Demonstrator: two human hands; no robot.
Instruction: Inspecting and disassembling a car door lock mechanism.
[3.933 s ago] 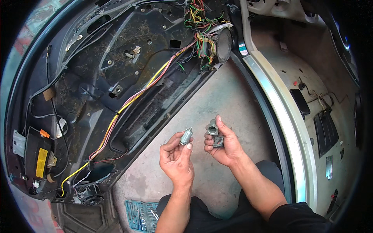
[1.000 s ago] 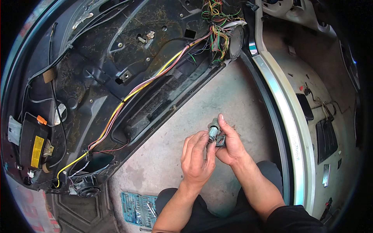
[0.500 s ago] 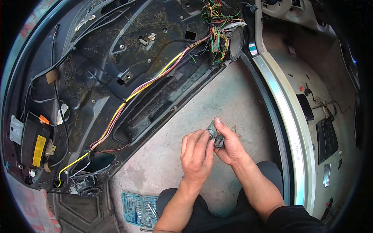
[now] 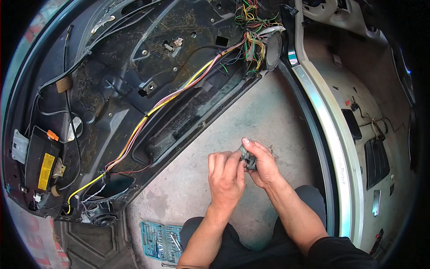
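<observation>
My left hand (image 4: pixel 226 177) and my right hand (image 4: pixel 262 163) meet in front of me over the concrete floor. Between them they grip a small grey metal part (image 4: pixel 247 157), mostly hidden by the fingers. The right hand cups it from the right and my left fingertips press on it from the left. An open car door (image 4: pixel 134 89) with its trim panel removed stands to the left, its bare inner face showing a bundle of coloured wires (image 4: pixel 170 96).
A blue socket set tray (image 4: pixel 162 240) lies on the floor by my left knee. A loose round speaker (image 4: pixel 103 217) hangs at the door's lower corner. The silver door sill (image 4: pixel 333 134) and bare car floor (image 4: pixel 376 116) lie to the right.
Earlier each hand held a separate small metal piece, apart from each other. The hands have since come together and now work on the part jointly; my view has shifted slightly.
</observation>
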